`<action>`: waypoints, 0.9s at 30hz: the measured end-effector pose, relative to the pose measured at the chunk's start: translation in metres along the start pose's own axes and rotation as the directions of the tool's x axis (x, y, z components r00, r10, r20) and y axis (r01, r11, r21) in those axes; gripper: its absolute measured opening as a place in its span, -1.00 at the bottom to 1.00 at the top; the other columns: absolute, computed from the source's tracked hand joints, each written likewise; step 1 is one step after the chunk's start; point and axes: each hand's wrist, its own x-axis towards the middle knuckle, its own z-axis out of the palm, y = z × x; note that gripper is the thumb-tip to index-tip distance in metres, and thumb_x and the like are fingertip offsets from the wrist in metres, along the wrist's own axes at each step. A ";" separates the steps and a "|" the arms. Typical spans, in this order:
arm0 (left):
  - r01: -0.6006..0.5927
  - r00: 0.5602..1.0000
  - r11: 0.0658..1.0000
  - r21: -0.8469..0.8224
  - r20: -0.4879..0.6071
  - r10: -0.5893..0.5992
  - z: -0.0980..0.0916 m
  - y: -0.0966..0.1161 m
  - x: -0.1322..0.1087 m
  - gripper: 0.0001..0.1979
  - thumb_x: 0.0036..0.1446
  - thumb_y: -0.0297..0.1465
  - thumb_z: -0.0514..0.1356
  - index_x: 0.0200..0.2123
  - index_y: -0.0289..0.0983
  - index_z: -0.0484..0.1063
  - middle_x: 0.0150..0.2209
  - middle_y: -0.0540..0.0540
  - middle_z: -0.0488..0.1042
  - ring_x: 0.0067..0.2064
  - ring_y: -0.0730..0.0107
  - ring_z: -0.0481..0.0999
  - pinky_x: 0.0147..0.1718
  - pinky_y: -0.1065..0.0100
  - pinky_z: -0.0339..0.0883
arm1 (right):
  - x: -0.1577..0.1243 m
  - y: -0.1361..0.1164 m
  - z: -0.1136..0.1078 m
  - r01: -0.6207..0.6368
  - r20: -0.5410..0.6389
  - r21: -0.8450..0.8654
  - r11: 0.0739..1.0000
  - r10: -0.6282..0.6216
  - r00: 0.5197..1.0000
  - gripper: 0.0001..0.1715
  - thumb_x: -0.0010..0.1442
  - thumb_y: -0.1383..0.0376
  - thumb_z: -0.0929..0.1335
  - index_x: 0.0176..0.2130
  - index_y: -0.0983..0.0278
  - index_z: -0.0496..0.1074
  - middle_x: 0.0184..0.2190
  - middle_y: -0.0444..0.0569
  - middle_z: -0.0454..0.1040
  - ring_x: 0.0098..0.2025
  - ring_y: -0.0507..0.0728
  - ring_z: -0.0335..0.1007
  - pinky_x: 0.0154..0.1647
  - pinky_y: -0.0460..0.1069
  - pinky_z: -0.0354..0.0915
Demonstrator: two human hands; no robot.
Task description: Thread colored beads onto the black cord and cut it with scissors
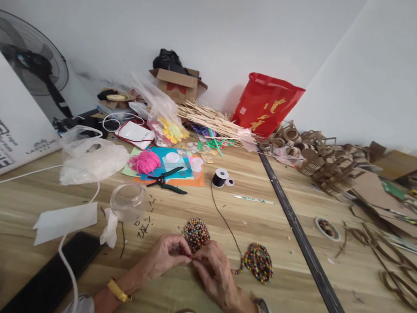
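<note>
My left hand [162, 258] and my right hand [214, 272] meet near the table's front edge, both with fingers pinched around a small red bead [191, 257] and thin black thread [224, 218]. Just beyond them sits a pile of loose multicoloured beads [196, 232]. A coiled strand of strung beads [258, 262] lies right of my right hand. The thread runs back to a black spool [220, 177].
A clear jar [128, 201], a black phone [54, 272], a white cable [68, 261], black pliers [166, 182], pink yarn [144, 162], a plastic bag [91, 159], a red bag [265, 104], wooden sticks [208, 119] and cardboard pieces [328, 162] crowd the wooden table [176, 303]. A fan [27, 58] stands at the left.
</note>
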 end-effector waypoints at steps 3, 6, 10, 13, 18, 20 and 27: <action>0.008 1.000 1.000 0.001 -0.004 -0.008 -0.001 -0.002 0.000 -0.86 -0.21 -0.41 0.37 -0.55 -0.33 0.49 -0.53 -0.03 0.53 -0.44 0.40 0.45 -0.40 0.40 0.29 | -0.001 0.001 0.001 -0.022 -0.009 0.008 1.000 0.022 1.000 -0.95 0.27 0.37 0.28 -0.26 0.24 0.33 -0.39 -0.05 0.42 -0.33 0.10 0.30 -0.31 -0.01 0.27; -0.007 1.000 1.000 0.001 -0.006 0.007 -0.001 -0.004 0.001 -0.86 -0.21 -0.40 0.37 -0.56 -0.33 0.49 -0.54 -0.03 0.54 -0.44 0.40 0.45 -0.39 0.40 0.30 | -0.001 0.001 0.001 -0.015 -0.008 0.008 1.000 0.015 1.000 -0.95 0.26 0.38 0.28 -0.27 0.24 0.33 -0.39 -0.05 0.42 -0.33 0.10 0.30 -0.32 -0.02 0.26; -0.013 1.000 1.000 0.025 0.004 0.013 -0.002 -0.003 0.001 -0.89 -0.21 -0.42 0.35 -0.58 -0.32 0.49 -0.54 -0.04 0.54 -0.45 0.39 0.45 -0.39 0.40 0.29 | 0.000 0.000 0.000 -0.005 -0.008 -0.005 1.000 0.005 1.000 -0.93 0.27 0.38 0.28 -0.28 0.24 0.34 -0.41 -0.05 0.42 -0.35 0.10 0.29 -0.34 -0.02 0.26; -0.018 1.000 0.996 0.085 0.006 0.017 -0.002 0.000 0.000 -0.91 -0.16 -0.42 0.33 -0.57 -0.32 0.50 -0.54 -0.04 0.53 -0.43 0.37 0.45 -0.38 0.39 0.28 | 0.001 -0.001 0.000 0.001 -0.010 -0.010 1.000 -0.001 1.000 -0.92 0.27 0.38 0.27 -0.28 0.23 0.34 -0.41 -0.05 0.42 -0.35 0.10 0.29 -0.33 -0.01 0.26; -0.055 0.998 0.987 0.153 0.042 0.049 -0.003 0.001 -0.001 -0.87 -0.08 -0.36 0.29 -0.53 -0.32 0.52 -0.52 -0.05 0.53 -0.42 0.34 0.44 -0.36 0.39 0.26 | 0.000 0.000 0.000 -0.013 -0.007 -0.011 1.000 0.013 1.000 -0.95 0.27 0.37 0.27 -0.26 0.23 0.32 -0.40 -0.05 0.42 -0.34 0.10 0.30 -0.32 -0.02 0.27; -0.074 0.996 0.983 0.168 0.054 0.066 -0.003 0.001 -0.001 -0.87 -0.07 -0.36 0.28 -0.53 -0.32 0.52 -0.52 -0.05 0.53 -0.42 0.35 0.43 -0.38 0.40 0.24 | -0.001 0.001 0.001 -0.011 0.010 -0.007 1.000 0.011 1.000 -0.94 0.27 0.37 0.27 -0.24 0.22 0.31 -0.38 -0.04 0.42 -0.33 0.11 0.31 -0.32 -0.01 0.27; -0.131 0.991 0.967 0.218 0.058 0.121 -0.003 0.007 -0.002 -0.88 -0.04 -0.37 0.25 -0.53 -0.32 0.51 -0.51 -0.04 0.51 -0.40 0.34 0.42 -0.33 0.39 0.24 | 0.002 -0.002 0.000 0.002 0.019 0.004 1.000 -0.002 1.000 -0.93 0.23 0.40 0.28 -0.27 0.23 0.32 -0.39 -0.04 0.42 -0.33 0.11 0.31 -0.32 0.00 0.26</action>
